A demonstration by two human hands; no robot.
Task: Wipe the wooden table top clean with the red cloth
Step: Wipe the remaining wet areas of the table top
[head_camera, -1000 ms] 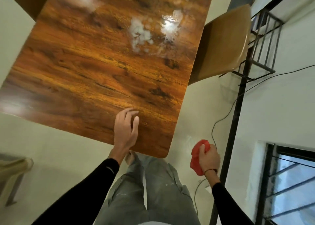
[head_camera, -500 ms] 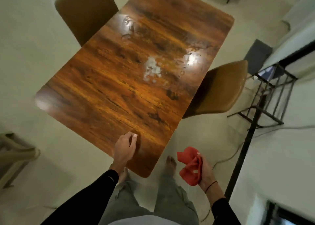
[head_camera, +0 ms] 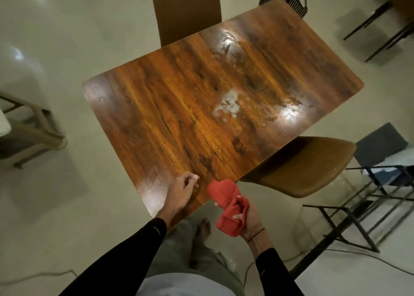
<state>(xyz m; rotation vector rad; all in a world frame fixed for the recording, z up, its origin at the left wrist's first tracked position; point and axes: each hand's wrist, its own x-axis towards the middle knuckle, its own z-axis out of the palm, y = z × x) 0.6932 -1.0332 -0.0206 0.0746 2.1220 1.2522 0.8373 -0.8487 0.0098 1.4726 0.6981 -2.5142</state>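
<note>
The table [head_camera: 190, 116] fills the centre of the frame, its wood top carrying a whitish smear [head_camera: 229, 104] right of centre and a glossy, streaked patch [head_camera: 291, 114] toward the right edge; a fainter mark near the top may only be glare. One chair [head_camera: 309, 168] is tucked under at lower right, another [head_camera: 186, 11] at the top. The left hand [head_camera: 181, 192] rests at the table's near corner, fingers loosely curled, holding nothing. The right hand [head_camera: 246, 215] grips the bunched cloth [head_camera: 228, 206] just off that corner, its tip over the edge. Best to flatten the cloth into a pad, reach to the smear, and wipe in overlapping strokes along the grain, bracing with the left hand.
</note>
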